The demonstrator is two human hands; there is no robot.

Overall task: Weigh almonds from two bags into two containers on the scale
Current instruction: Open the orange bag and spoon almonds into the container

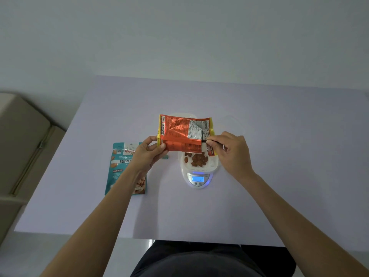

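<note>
Holding the orange almond bag [179, 132] up flat over the far half of the scale [197, 179], both hands are pinching it: left hand [148, 151] on the left edge, right hand [232, 150] on the right edge. There's a small black bit at the right fingertips, can't tell what. Under the bag, a white container [213, 163] sits on the scale with a pile of almonds [197, 159] in it, display lit blue. The teal roasted almond bag [119, 168] lies flat on the table [279, 156], left of the scale.

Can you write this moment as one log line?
left hand: holds orange bag | right hand: pinches same bag | almonds: in container on scale | teal bag: on table
</note>
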